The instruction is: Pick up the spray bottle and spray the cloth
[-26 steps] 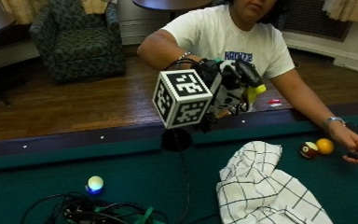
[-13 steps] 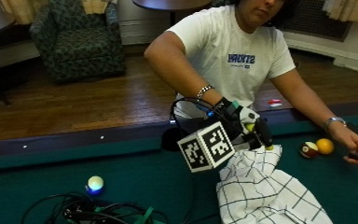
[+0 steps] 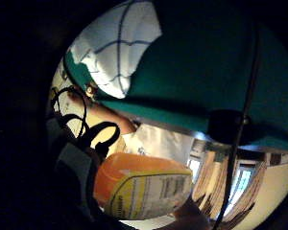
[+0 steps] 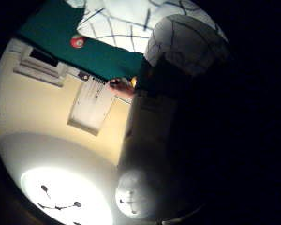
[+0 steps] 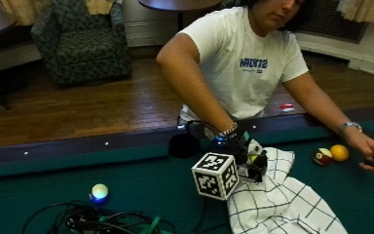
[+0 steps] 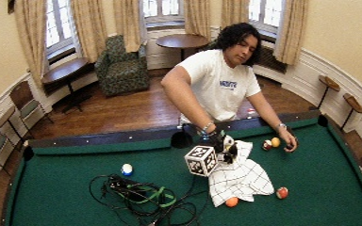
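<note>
A white cloth with a dark grid [image 5: 284,204] lies crumpled on the green pool table [image 5: 141,180]. My gloved right hand [image 5: 241,146] is low over the cloth's edge nearest the rail and grips the spray bottle [image 5: 256,159], whose white and yellow parts show between the fingers. In the little finger side palm view the bottle's orange body with a yellow label [image 3: 144,189] sits close to the palm, with the cloth [image 3: 117,48] on the felt beyond. The thumb side palm view shows the cloth [image 4: 131,18] too. The wide outside view shows the hand [image 6: 218,141] at the cloth [image 6: 241,176].
A maroon ball [image 5: 322,156] and an orange ball [image 5: 339,152] lie beside the bare left hand [image 5: 372,157]. A white and blue ball [image 5: 99,191] and tangled cables [image 5: 102,222] lie towards the other side. A side pocket [image 5: 184,145] sits in the rail.
The gloved hand has come down with the bottle from above the rail to the cloth's edge on the table. The cloth and balls have stayed put.
</note>
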